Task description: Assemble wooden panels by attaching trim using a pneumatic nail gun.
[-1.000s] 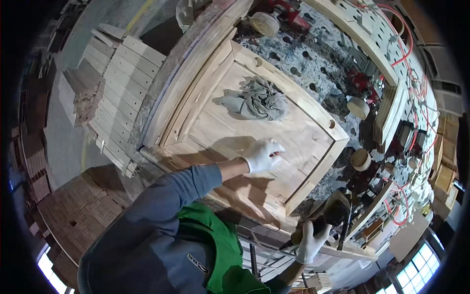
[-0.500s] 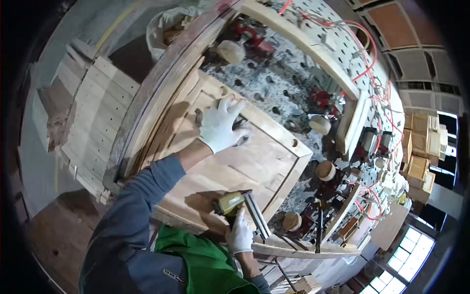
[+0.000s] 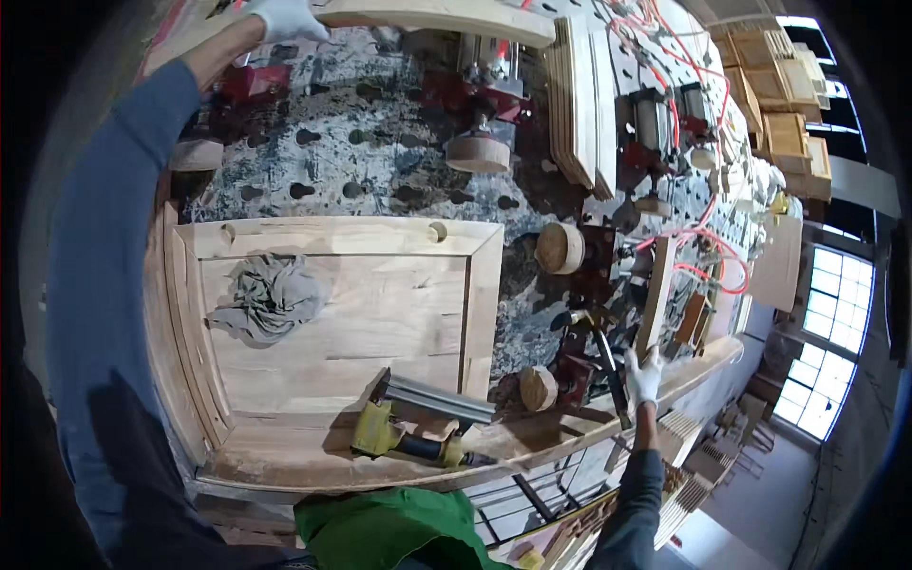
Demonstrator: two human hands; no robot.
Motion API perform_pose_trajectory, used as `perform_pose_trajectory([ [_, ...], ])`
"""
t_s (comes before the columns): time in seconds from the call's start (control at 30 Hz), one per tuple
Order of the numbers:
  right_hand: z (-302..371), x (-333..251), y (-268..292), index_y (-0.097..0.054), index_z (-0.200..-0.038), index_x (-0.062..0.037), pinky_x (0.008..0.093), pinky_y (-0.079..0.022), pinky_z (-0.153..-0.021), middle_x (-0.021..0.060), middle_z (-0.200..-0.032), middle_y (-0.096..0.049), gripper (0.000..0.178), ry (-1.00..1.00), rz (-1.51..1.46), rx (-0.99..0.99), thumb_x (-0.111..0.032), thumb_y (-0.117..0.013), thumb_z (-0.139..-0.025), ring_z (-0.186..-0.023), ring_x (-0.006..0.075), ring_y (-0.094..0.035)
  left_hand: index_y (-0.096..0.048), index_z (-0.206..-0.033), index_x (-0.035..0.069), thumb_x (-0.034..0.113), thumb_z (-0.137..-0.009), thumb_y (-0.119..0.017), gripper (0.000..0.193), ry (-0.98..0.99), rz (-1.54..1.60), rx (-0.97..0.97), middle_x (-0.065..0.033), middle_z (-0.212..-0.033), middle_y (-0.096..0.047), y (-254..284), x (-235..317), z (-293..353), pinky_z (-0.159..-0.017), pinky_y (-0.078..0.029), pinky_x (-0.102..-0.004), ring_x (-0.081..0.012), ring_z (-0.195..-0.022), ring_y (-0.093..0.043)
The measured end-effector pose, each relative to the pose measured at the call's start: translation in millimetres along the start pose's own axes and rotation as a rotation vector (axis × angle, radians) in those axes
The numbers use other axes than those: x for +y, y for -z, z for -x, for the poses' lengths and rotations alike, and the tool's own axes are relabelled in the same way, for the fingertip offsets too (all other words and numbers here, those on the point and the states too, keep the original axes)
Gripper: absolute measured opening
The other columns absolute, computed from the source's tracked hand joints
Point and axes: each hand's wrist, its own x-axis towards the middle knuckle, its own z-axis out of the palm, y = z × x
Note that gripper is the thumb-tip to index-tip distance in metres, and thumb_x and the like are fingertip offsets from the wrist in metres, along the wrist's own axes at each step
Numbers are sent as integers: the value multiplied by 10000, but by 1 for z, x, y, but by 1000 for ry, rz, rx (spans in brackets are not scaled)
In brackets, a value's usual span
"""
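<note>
Both rail (image 3: 437, 13) beyond panel (image 3: 389, 294) (left hand (image 3: 288, 19) near, fingers unclear) and batten (image 3: 657, 294) right of panel (right hand (image 3: 645, 374), fingers parted, hold unclear) we judge stiff, best gripped mid-length.

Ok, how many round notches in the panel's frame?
2, both in the far rail: the left notch beyond the grey rag, the right notch near the far right corner. The nail gun covers part of the near side, so others may be hidden.

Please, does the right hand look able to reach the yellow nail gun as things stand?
Probably yes: the nail gun lies uncovered on the wooden panel with nothing seen over it, though the right hand is at the end of a wooden strip.
</note>
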Motion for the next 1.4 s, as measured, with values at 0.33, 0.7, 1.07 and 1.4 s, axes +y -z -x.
perform_pose_trajectory([
  [0.33,-64,14,22,-553,-1247,16,426,-546,-767,201,-1016,-639,519,-115,-177,-40,-209,-735,-817,-814,377,-644,-717,-1164,117,245,-582,-887,619,-196,-4,111,-73,-1075,-716,-103,92,221,-876,-508,-421,-308,-905,-652],
  [0.7,105,-229,103,-537,-1110,40,322,-569,-571,140,-902,-644,448,-91,-902,-500,-251,-762,-854,-702,201,-654,-690,-1254,120,420,-672,-843,673,-175,-19,-107,-146,-1189,-676,-146,66,202,-914,-501,-420,-333,-1054,-635],
  [1.07,116,-236,-15,-561,-1086,83,475,-561,-769,286,-937,-650,562,-69,-594,-213,-322,-814,-790,-823,444,-651,-572,-1449,248,420,-667,-844,845,48,-143,-166,-187,-1502,-462,-128,118,362,-1016,-463,-520,-430,-1277,-499],
  [1.4,89,-225,-9,-630,-963,48,468,-570,-731,263,-885,-658,524,303,-273,-320,-406,-804,-766,-767,432,-662,-541,-1441,113,334,-685,-814,834,-100,443,-2,-199,-1453,-491,-200,228,507,-1046,-447,-496,-386,-1255,-523],
])
